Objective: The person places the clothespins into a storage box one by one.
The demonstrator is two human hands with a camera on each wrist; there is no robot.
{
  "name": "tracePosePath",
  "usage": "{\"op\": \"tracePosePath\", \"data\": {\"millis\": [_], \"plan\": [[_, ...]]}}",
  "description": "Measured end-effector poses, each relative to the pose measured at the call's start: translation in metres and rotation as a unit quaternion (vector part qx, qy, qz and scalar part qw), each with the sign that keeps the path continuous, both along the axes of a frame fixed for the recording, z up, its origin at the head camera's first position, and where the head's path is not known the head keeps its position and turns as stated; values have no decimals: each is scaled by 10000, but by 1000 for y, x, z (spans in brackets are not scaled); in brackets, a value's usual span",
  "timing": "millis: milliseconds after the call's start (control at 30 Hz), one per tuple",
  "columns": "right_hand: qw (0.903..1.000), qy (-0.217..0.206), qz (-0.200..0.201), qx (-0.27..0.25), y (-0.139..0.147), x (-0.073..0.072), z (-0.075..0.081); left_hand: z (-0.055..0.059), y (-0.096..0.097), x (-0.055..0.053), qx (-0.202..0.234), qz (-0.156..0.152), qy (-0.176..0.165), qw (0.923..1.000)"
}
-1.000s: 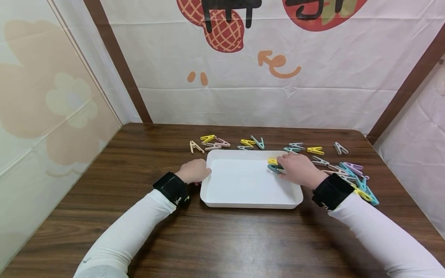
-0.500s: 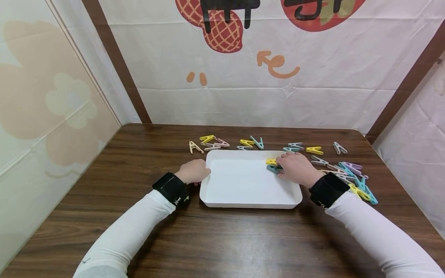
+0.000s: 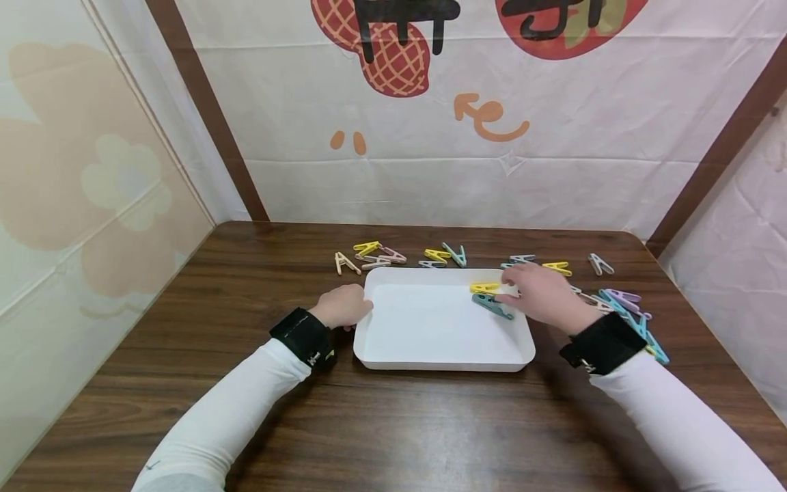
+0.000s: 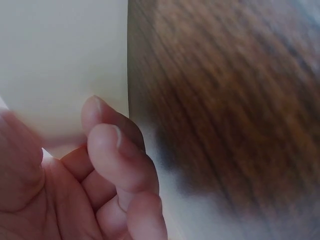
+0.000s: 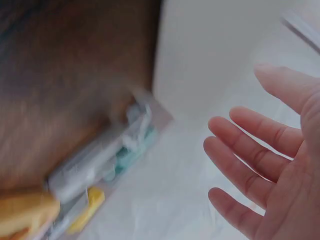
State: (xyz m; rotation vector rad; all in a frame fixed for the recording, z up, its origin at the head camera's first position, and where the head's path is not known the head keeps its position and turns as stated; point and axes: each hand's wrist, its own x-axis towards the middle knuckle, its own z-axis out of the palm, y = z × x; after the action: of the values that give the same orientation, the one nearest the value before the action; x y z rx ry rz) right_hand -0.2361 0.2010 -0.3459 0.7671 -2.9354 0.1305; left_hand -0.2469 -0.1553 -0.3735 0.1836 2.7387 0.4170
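Observation:
A white tray (image 3: 443, 335) lies on the brown table. My left hand (image 3: 341, 305) holds its left edge; in the left wrist view the bent fingers (image 4: 117, 155) lie against the outer wall. Inside the tray, near its right side, are a yellow clothespin (image 3: 484, 288) and a dark teal clothespin (image 3: 492, 305). Just right of them, over the tray's right rim, is my right hand (image 3: 547, 295). In the right wrist view its fingers (image 5: 250, 157) are spread and loosely bent, with nothing held.
Several clothespins lie behind the tray, among them a cream one (image 3: 346, 263), a yellow one (image 3: 436, 255) and a grey one (image 3: 600, 264). More lie in a pile right of it, including a purple one (image 3: 624, 296), partly hidden by the right hand. A printed cloth (image 3: 399, 184) hangs behind the table.
My right hand has let go of the teal clothespin in the tray and drawn back slightly to the right, its fingers opening. The left hand stays at the tray's edge.

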Motion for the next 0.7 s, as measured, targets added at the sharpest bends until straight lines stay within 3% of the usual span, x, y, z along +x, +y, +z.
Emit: {"op": "tracePosePath", "data": {"millis": [167, 300, 500, 700], "plan": [[9976, -17, -507, -470, 36, 11, 21, 2, 2, 2, 9, -8, 18, 10000], [9941, -306, -924, -473, 65, 20, 30, 3, 1, 2, -9, -15, -12, 10000], [9896, -787, -1200, -137, 92, 31, 20, 5, 1, 2, 1, -42, 19, 10000], [9879, -836, -1296, 184, 99, 37, 0, 4, 1, 3, 10, -41, 16, 10000]]}}
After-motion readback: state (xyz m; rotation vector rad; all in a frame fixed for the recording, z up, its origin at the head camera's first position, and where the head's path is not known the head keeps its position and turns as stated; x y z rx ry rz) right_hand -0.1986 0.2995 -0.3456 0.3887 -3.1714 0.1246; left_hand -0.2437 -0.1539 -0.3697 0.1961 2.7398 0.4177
